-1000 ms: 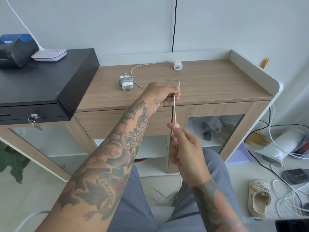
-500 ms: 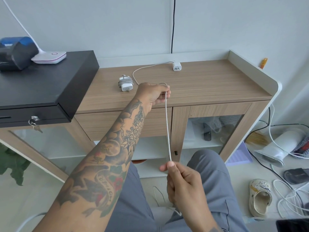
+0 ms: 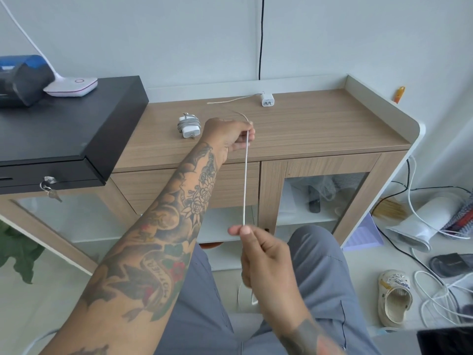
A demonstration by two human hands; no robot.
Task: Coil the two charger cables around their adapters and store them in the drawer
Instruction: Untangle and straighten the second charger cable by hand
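Head view: the cable [image 3: 245, 180] has been drawn taut since 1 second ago, pinched by the right hand [image 3: 266, 254], gripped by the left hand [image 3: 227, 135]; its adapter [image 3: 267, 100] lies uncoiled on the cabinet top [image 3: 320, 129], so wrapping remains.

My left hand [image 3: 227, 135] and right hand [image 3: 258, 248] pinch a white cable [image 3: 245, 180] taut; it seemingly runs to the adapter [image 3: 267, 100] near the cabinet top's [image 3: 332, 129] back edge.
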